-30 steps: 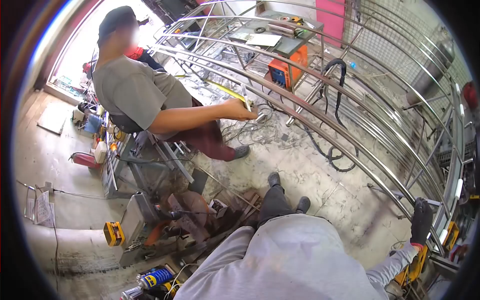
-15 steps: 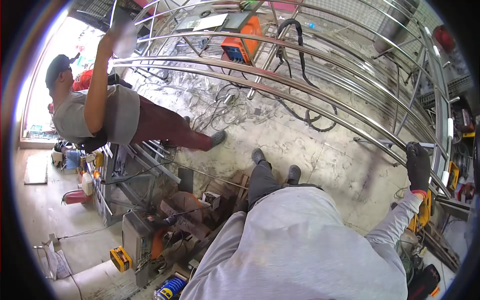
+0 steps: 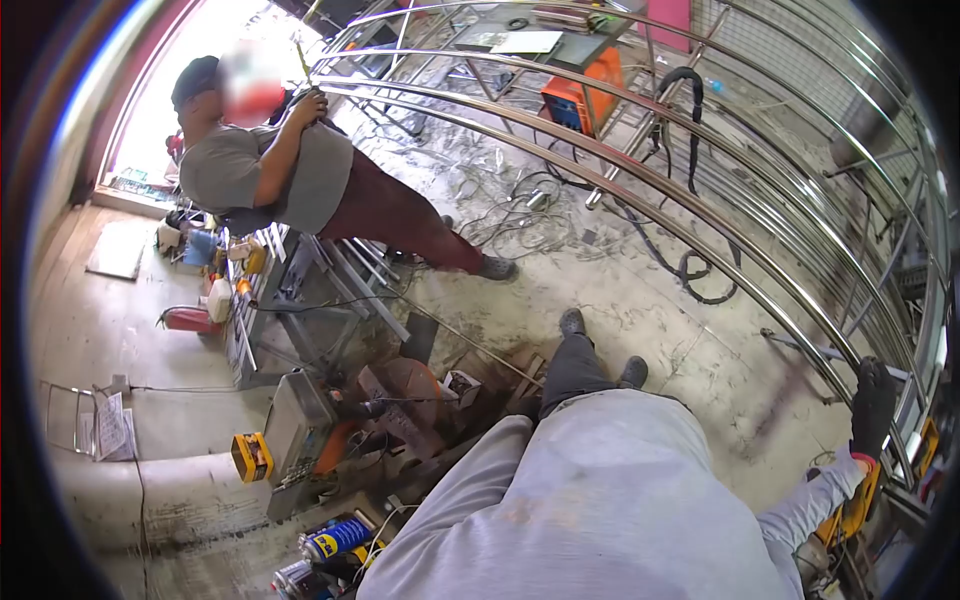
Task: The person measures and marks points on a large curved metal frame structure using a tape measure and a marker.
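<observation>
My right hand (image 3: 873,408), in a black glove, is at the right end of a long shiny steel tube frame (image 3: 690,222). Its fingers are closed at the lower tubes, though the glove's dark colour hides their exact wrap. My left hand is out of sight. At the frame's far left end stands another person (image 3: 270,165) in a grey shirt and dark red trousers. Both of that person's hands are together near the tube ends, with a thin yellow strip (image 3: 302,62) rising beside them.
An orange machine (image 3: 582,95) stands behind the frame, with a black cable (image 3: 690,270) looping over the tubes onto the floor. Left of me are a cut-off saw (image 3: 405,395), a metal rack with bars (image 3: 310,290), a yellow box (image 3: 252,457) and a blue-and-yellow spray can (image 3: 337,540).
My view has turned left, so everything sits further right and a little lower. The other person's raised arm has come down to the tube ends. My right hand stays at the frame.
</observation>
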### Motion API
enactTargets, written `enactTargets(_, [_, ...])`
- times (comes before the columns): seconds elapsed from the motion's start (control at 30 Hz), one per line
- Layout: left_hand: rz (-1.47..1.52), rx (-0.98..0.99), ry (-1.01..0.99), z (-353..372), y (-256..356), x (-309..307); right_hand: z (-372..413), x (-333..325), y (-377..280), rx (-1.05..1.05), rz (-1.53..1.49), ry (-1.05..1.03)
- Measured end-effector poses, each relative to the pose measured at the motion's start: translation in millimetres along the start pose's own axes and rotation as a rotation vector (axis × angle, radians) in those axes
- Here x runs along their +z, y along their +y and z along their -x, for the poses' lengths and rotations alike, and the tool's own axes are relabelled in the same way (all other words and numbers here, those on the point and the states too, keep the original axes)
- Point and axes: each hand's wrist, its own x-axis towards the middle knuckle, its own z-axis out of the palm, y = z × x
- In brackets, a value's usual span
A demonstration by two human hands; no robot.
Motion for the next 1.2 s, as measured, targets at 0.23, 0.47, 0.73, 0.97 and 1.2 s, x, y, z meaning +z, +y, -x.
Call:
enactTargets(0.23, [-0.055,-0.057,-0.038,-2,14,-2,1,-10,-19,0.096,0.004,-0.119])
enactTargets(0.47, [0.08,-0.252,-0.196,-17,13,-9,-2,-3,4,0.039,-0.096,-0.09])
enactTargets(0.73, [0.064,-0.15,-0.066,-4,20,-12,4,-3,-9,0.098,-0.178,-0.051])
enactTargets(0.97, [0.065,-0.12,0.003,-7,9,2,5,5,-6,0.059,-0.205,0.021])
enactTargets(1.2, [-0.064,-0.115,-0.054,-13,-1,6,0,-7,9,0.017,-0.031,-0.097])
